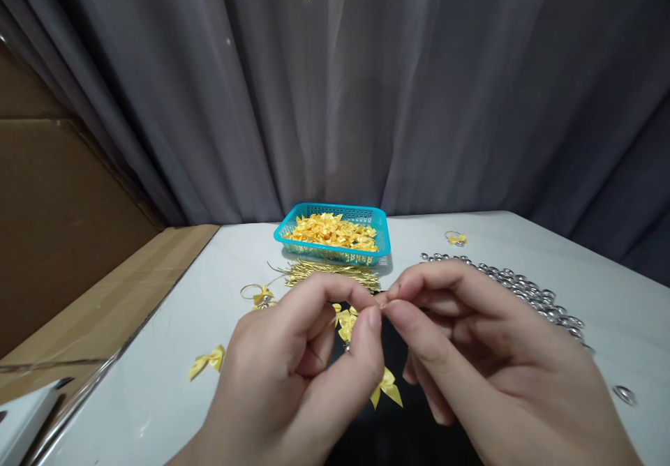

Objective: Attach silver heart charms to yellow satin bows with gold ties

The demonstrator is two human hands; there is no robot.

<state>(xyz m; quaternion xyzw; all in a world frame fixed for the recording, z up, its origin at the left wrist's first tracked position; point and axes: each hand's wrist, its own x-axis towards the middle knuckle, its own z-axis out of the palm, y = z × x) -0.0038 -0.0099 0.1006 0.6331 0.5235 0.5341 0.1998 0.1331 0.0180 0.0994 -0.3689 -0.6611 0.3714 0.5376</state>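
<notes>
With the meeting fingertips as the clock's centre, the person's left hand [308,365] and right hand [486,347] each close thumb against forefinger in a pinch, tip nearly to tip, though whatever lies between is too small to tell. One yellow bow [388,388] lies at 6 o'clock on the black mat [419,427], another shows at 8 beside the left thumb, and the gold wires [324,272] lie at 10. Such fine work seems best done with light, even pressure, one hand steadying while the other makes small turns.
</notes>
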